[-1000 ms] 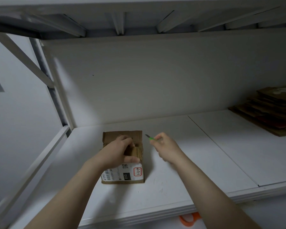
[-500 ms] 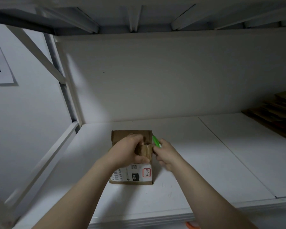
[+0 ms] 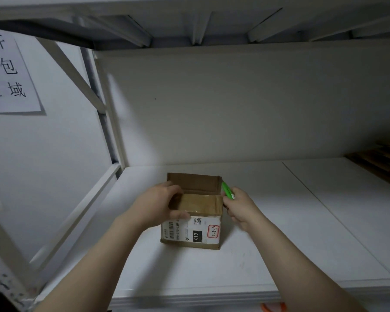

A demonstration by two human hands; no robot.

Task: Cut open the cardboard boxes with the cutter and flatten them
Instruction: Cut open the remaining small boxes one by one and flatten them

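The taped cardboard box (image 3: pixel 196 212), on the white shelf (image 3: pixel 212 271), is gripped at its nine o'clock by the left hand (image 3: pixel 158 206), fingers curled. The green cutter (image 3: pixel 227 191) is clenched in the right hand (image 3: pixel 241 208) at three o'clock. Cutting seems barely begun; flattening remains.

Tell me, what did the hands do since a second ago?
The right hand moved the green cutter left, up to the cardboard box, at its right top edge. The left hand kept holding the box top; the box stayed on the white shelf.
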